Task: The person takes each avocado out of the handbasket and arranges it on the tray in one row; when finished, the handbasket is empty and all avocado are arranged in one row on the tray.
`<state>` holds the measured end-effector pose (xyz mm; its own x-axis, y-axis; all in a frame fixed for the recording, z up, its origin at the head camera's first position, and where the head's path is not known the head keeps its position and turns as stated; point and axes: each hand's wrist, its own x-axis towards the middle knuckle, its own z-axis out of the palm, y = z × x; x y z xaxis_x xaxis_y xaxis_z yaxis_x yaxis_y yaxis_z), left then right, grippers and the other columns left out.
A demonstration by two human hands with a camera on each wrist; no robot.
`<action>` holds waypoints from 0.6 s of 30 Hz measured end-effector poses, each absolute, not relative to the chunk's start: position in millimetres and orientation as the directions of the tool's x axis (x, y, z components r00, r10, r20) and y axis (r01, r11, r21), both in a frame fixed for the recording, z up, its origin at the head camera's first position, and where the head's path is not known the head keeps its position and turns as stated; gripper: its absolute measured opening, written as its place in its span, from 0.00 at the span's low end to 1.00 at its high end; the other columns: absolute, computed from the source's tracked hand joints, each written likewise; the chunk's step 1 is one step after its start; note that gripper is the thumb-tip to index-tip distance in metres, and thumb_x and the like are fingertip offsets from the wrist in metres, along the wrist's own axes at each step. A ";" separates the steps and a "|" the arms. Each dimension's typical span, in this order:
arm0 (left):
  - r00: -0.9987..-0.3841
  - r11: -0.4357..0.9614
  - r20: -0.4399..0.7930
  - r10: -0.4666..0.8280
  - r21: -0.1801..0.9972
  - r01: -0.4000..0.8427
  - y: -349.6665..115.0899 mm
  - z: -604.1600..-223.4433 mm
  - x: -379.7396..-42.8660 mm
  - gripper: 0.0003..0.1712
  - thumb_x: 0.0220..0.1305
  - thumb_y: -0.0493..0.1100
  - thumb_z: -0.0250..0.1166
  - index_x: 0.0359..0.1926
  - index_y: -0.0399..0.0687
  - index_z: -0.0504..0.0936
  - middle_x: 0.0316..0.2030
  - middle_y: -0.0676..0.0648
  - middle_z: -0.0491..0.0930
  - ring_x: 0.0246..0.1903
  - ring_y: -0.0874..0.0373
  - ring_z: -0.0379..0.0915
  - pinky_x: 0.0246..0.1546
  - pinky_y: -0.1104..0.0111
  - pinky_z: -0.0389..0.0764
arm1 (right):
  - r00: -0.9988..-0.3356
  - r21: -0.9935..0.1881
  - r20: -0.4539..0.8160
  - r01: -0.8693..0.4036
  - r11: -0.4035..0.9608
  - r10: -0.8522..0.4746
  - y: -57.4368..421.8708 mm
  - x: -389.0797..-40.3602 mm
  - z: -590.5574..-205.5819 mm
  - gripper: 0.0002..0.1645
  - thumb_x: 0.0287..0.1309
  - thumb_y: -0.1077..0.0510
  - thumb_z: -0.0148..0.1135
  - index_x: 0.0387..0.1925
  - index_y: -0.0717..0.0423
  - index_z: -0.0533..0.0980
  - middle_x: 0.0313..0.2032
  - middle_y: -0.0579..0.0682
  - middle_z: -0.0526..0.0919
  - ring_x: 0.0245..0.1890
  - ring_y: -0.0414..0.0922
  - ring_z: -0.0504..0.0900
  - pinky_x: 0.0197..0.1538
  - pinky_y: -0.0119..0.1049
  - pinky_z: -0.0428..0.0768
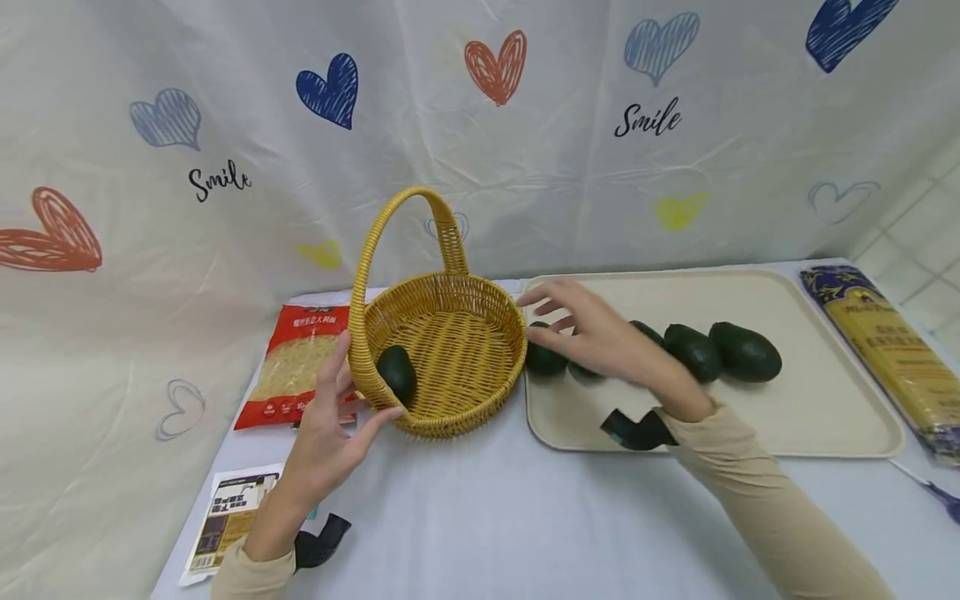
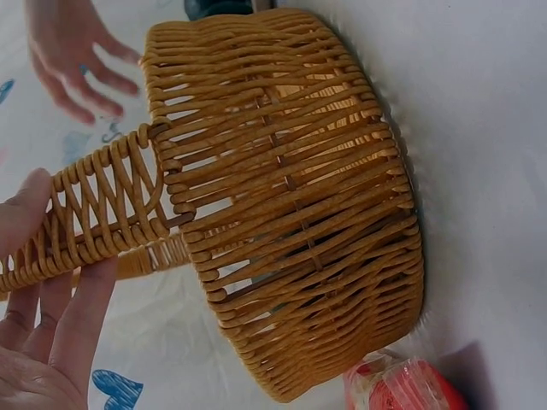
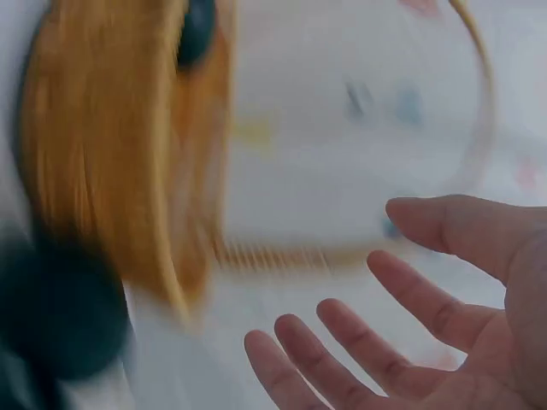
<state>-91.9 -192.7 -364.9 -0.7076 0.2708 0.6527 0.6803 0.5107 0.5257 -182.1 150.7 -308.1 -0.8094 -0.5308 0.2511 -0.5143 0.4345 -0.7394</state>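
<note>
A yellow wicker basket (image 1: 480, 414) with a tall arched handle stands on the white table. One dark green avocado (image 1: 396, 372) lies inside it at the left. My left hand (image 1: 322, 442) grips the handle's near left base; the left wrist view puts the thumb on one side of the handle (image 2: 94, 209) and the fingers on the other. Just right of the basket, my right hand (image 1: 600, 329) hovers over a beige tray (image 1: 817, 408). Its fingers are spread and hold nothing in the right wrist view. Several avocados (image 1: 746, 352) lie in a row on the tray, some partly hidden by that hand.
Left of the basket is a red pasta bag (image 1: 292, 367), with a white-labelled packet (image 1: 225, 517) nearer the front. A long yellow pasta pack (image 1: 885, 358) lies beyond the tray's right edge. Behind everything hangs a curtain (image 1: 555, 183) printed with hearts.
</note>
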 end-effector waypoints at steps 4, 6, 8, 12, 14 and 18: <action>-0.723 0.516 0.636 0.269 0.538 0.666 -194.7 -363.9 -91.8 0.73 0.39 0.16 0.79 0.82 0.38 0.46 0.65 0.31 0.76 0.56 0.47 0.80 0.47 0.77 0.84 | -0.739 -0.778 0.179 -0.510 0.366 -0.650 83.2 -186.2 -329.6 0.22 0.70 0.64 0.66 0.62 0.63 0.76 0.60 0.62 0.75 0.59 0.57 0.79 0.57 0.48 0.85; -0.730 0.519 0.629 0.268 0.543 0.659 -194.0 -363.7 -92.8 0.73 0.39 0.16 0.79 0.82 0.38 0.46 0.65 0.30 0.75 0.55 0.41 0.80 0.47 0.77 0.84 | -0.723 -0.779 0.134 -0.499 0.379 -0.677 57.4 -187.3 -337.0 0.24 0.69 0.63 0.67 0.64 0.62 0.75 0.62 0.62 0.74 0.60 0.58 0.78 0.58 0.47 0.84; -0.735 0.528 0.625 0.262 0.545 0.651 -194.1 -363.3 -92.2 0.73 0.40 0.17 0.79 0.82 0.38 0.46 0.66 0.29 0.74 0.54 0.35 0.80 0.47 0.78 0.84 | -0.712 -0.767 0.093 -0.497 0.406 -0.697 34.3 -188.4 -343.2 0.26 0.70 0.62 0.67 0.66 0.61 0.74 0.63 0.62 0.72 0.62 0.58 0.77 0.61 0.48 0.82; -0.746 0.544 0.618 0.248 0.548 0.635 -195.5 -363.7 -90.3 0.73 0.41 0.17 0.79 0.82 0.39 0.45 0.67 0.29 0.73 0.54 0.32 0.79 0.48 0.81 0.82 | -0.699 -0.741 0.029 -0.495 0.454 -0.714 -0.8 -190.5 -353.8 0.31 0.70 0.61 0.67 0.71 0.59 0.71 0.67 0.61 0.69 0.65 0.55 0.74 0.67 0.48 0.76; -0.748 0.541 0.615 0.250 0.552 0.635 -195.7 -364.0 -89.9 0.73 0.41 0.17 0.79 0.82 0.40 0.45 0.68 0.29 0.72 0.54 0.32 0.78 0.49 0.81 0.81 | -0.687 -0.726 0.008 -0.503 0.468 -0.726 -12.1 -191.2 -358.3 0.32 0.71 0.60 0.67 0.73 0.58 0.70 0.70 0.60 0.67 0.67 0.53 0.73 0.69 0.48 0.75; -0.739 0.532 0.620 0.263 0.546 0.647 -195.7 -364.8 -90.1 0.68 0.47 0.22 0.79 0.82 0.39 0.46 0.67 0.29 0.73 0.54 0.34 0.79 0.49 0.81 0.81 | -0.663 -0.692 -0.030 -0.526 0.495 -0.748 -24.4 -190.1 -364.0 0.34 0.71 0.56 0.68 0.74 0.56 0.70 0.75 0.60 0.63 0.73 0.54 0.68 0.73 0.48 0.71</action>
